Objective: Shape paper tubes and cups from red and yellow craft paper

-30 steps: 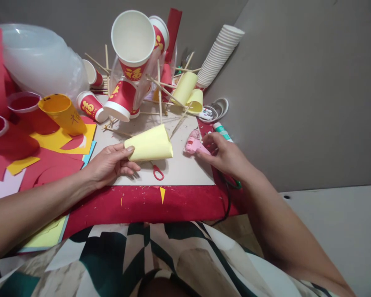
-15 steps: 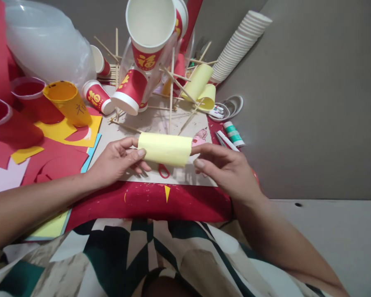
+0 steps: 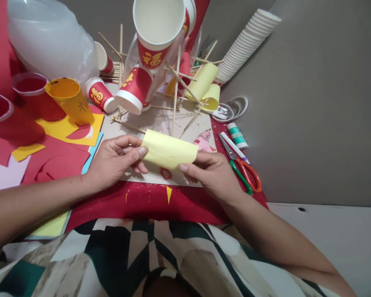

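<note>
A pale yellow paper tube (image 3: pixel 170 149) is held crosswise above the table, its right end tipped slightly lower. My left hand (image 3: pixel 119 159) grips its left end, thumb on the outside and a finger reaching behind or into the opening. At the opposite end my right hand (image 3: pixel 214 173) pinches the paper, thumb in front; its fingertips are partly hidden by the tube. Beneath the tube lies a small red paper ring (image 3: pixel 166 173) on the pale board (image 3: pixel 132 176). Two more yellow paper rolls (image 3: pixel 203 81) rest among wooden sticks (image 3: pixel 175 95) behind.
Red paper cups (image 3: pixel 134 86) with gold characters and the stick frame stand at the back. Scissors (image 3: pixel 244 171) and a glue stick (image 3: pixel 237 136) lie right. A stack of white cups (image 3: pixel 249 45) leans on the wall. Left are coloured paper scraps (image 3: pixel 64 159) and an orange cup (image 3: pixel 69 101).
My right hand has moved left and closed on the tube's right end, which now tilts down. The scissors, hidden before by that hand, have come into view.
</note>
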Demonstrator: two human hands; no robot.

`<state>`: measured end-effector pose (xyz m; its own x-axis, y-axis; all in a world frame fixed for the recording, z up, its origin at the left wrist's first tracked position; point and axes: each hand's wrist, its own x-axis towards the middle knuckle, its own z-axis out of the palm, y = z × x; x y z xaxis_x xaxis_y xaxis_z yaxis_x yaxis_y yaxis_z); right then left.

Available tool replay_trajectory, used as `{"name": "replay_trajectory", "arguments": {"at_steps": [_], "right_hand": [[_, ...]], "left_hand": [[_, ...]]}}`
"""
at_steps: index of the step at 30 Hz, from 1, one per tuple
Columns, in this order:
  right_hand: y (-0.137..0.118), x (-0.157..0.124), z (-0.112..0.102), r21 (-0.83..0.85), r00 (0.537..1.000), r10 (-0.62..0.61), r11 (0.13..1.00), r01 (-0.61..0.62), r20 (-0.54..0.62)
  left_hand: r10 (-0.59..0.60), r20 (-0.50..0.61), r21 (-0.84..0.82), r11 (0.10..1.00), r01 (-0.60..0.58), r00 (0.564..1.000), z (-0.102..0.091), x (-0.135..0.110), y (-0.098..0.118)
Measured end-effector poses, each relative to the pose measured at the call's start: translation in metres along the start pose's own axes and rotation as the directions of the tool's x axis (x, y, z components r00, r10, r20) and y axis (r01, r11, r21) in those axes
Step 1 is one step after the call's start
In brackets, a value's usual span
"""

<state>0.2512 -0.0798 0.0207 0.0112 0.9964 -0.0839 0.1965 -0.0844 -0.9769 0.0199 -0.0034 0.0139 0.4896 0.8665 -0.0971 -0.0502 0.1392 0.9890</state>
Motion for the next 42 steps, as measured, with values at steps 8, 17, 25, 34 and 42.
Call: {"name": "replay_trajectory", "arguments": {"at_steps": [8,17,25,34,42], "right_hand": [[-0.009,-0.001,0.007,-0.024,0.993,-0.044,0.999,0.041,-0.106],[-0.009,-0.003,0.009,-0.012,0.994,-0.04,0.999,0.039,-0.097],[-0.005,0.009,-0.006,0.328,0.992,0.046,0.945,-0.006,-0.114],[-0.004,0.005,-0.014,0.467,0.995,0.098,0.878,-0.101,0.031],[0.003,0.007,-0.016,0.523,0.993,0.104,0.844,-0.12,0.061]], "left_hand": [[-0.011,0.037,-0.01,1.0,0.012,0.999,0.0,0.0,0.002],[-0.045,0.066,-0.174,0.983,0.055,0.997,-0.003,0.008,-0.003],[0.201,0.011,-0.104,0.974,-0.199,0.98,-0.005,-0.002,0.004],[0.258,-0.063,-0.118,0.957,-0.264,0.964,-0.005,-0.001,0.008],[0.501,-0.066,0.087,0.864,-0.495,0.863,-0.003,-0.009,0.013]]}}
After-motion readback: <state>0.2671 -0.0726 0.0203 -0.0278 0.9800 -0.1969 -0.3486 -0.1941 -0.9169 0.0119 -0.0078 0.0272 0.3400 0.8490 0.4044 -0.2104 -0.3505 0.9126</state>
